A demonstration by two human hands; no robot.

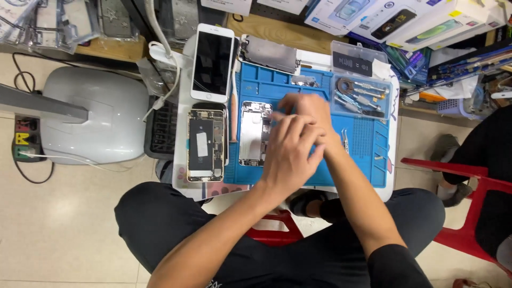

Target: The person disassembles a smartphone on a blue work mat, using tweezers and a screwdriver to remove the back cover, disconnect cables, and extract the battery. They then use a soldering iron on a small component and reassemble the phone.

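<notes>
From the head camera we look straight down on our two forearms, which cross over a blue work mat (320,160) on a small white counter (184,106). Our left hand (290,152) lies uppermost, palm down, its fingers (282,125) curled and pointing toward an opened silver phone shell (253,133) that rests on the left part of the mat. Our right hand (306,109) sits under and just beyond the left, its fingertips also reaching toward the upper right edge of that shell. The hands overlap so much that we cannot tell whether either one pinches a part or tool; both look narrowly curled rather than spread.

Just left of the shell lies a thin orange stick (233,114), and beyond it, off the mat, a second opened phone (205,145) with its black battery showing. Above that rests a white-framed screen panel (212,63), face up. At the top of the mat sits a grey metal plate (269,53). To the right, a clear tray (362,96) holds screwdrivers and small tools, and tweezers (345,141) lie just beside our right wrist.

The mat's right half is mostly bare. A grey machine housing (101,120) stands close on the counter's left, boxed goods (405,21) crowd the far edge, and a red chair (469,202) with another person's dark-clothed leg (490,160) stands at the right.
</notes>
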